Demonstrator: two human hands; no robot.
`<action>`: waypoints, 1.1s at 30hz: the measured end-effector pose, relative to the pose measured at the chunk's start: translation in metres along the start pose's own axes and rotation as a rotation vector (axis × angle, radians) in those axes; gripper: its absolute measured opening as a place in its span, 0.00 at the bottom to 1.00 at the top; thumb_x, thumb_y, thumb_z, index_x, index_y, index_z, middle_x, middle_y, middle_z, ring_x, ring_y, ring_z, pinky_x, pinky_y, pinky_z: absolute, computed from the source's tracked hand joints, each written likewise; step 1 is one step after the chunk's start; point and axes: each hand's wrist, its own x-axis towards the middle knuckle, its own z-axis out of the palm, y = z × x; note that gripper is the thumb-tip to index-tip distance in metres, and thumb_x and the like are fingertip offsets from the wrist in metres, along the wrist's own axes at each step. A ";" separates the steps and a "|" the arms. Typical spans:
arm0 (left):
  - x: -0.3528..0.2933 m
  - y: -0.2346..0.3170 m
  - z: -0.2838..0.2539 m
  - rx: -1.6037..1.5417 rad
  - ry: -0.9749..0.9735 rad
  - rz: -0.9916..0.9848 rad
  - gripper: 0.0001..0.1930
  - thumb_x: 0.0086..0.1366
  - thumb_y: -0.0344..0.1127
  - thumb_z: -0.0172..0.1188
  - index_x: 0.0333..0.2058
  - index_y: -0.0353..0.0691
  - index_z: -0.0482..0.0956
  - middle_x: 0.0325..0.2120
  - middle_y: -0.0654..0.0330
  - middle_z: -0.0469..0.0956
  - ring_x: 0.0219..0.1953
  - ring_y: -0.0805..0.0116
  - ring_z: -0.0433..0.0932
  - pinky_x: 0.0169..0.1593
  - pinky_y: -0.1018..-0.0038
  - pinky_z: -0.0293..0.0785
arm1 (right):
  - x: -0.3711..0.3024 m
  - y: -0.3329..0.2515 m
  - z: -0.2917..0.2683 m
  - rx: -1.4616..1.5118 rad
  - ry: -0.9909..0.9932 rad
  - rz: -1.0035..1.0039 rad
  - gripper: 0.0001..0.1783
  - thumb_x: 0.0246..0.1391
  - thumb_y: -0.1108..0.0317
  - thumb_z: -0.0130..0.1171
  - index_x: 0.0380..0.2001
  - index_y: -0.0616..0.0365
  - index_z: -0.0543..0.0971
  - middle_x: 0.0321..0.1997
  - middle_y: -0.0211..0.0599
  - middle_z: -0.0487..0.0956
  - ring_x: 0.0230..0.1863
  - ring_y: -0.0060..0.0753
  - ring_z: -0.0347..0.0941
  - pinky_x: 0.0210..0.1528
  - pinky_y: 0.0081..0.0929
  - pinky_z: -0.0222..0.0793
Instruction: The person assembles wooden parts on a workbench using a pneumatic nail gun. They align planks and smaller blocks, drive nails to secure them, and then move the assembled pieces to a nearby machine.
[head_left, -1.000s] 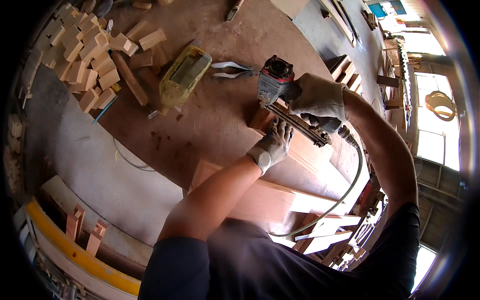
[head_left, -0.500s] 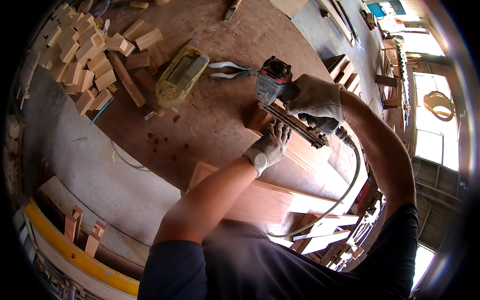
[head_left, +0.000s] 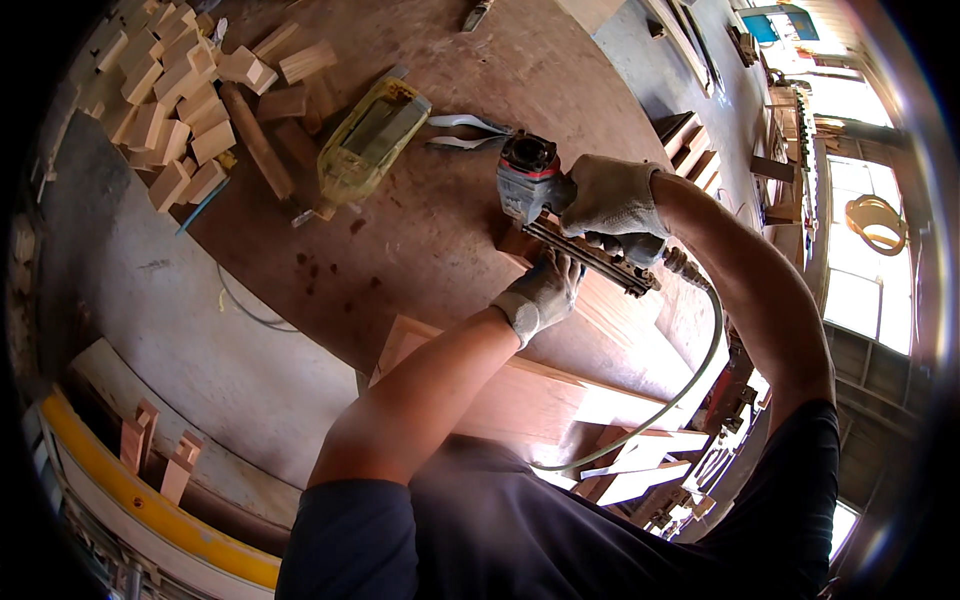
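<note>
My right hand, in a pale work glove, is wrapped round the handle of a pneumatic nail gun. The gun has a grey body with a red ring, and its long magazine slants down to the right. Its nose is over the end of a wooden board, and the exact contact point is hidden. My left hand, also gloved, grips this board just below the magazine; its fingertips are partly hidden. An air hose runs from the gun's handle down toward my body.
White-handled pliers and a yellowish translucent container lie on the brown worktable. Many cut wood blocks are piled at the far left. A larger wooden piece lies near my body. A yellow rail runs at lower left.
The nail gun and my right hand have shifted slightly left and down. My left hand stays at the board, its fingers now more tucked under the magazine. The view has turned slightly.
</note>
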 end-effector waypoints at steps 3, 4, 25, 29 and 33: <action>0.001 -0.002 -0.008 0.021 -0.080 0.056 0.29 0.75 0.34 0.50 0.66 0.16 0.68 0.65 0.21 0.66 0.67 0.24 0.68 0.65 0.31 0.69 | -0.001 -0.003 0.001 -0.046 -0.002 0.016 0.08 0.52 0.72 0.62 0.26 0.68 0.82 0.20 0.38 0.80 0.18 0.31 0.77 0.20 0.33 0.72; 0.002 -0.003 -0.011 0.050 -0.098 0.076 0.29 0.74 0.34 0.50 0.66 0.16 0.68 0.66 0.22 0.66 0.67 0.24 0.68 0.66 0.31 0.68 | -0.001 -0.004 0.000 -0.084 0.006 0.005 0.08 0.52 0.72 0.62 0.26 0.68 0.82 0.20 0.38 0.80 0.18 0.31 0.77 0.20 0.33 0.72; 0.002 -0.002 -0.002 0.068 -0.050 0.069 0.30 0.75 0.35 0.48 0.68 0.18 0.67 0.73 0.36 0.62 0.69 0.30 0.68 0.72 0.32 0.61 | 0.007 -0.008 0.003 -0.199 0.005 -0.034 0.10 0.52 0.70 0.64 0.27 0.68 0.85 0.22 0.41 0.83 0.21 0.33 0.80 0.24 0.35 0.77; 0.002 -0.007 -0.012 0.182 -0.065 0.134 0.30 0.75 0.36 0.48 0.68 0.18 0.66 0.73 0.35 0.62 0.69 0.28 0.67 0.71 0.31 0.61 | 0.008 -0.005 0.003 -0.229 0.023 -0.039 0.11 0.52 0.69 0.64 0.27 0.69 0.85 0.23 0.41 0.83 0.21 0.32 0.80 0.24 0.35 0.77; 0.002 -0.009 -0.018 0.184 -0.137 0.142 0.31 0.75 0.37 0.48 0.68 0.17 0.65 0.73 0.33 0.62 0.68 0.26 0.67 0.68 0.31 0.64 | -0.010 -0.014 0.001 -0.141 0.034 -0.025 0.11 0.53 0.69 0.65 0.29 0.70 0.86 0.23 0.39 0.83 0.21 0.30 0.80 0.24 0.35 0.77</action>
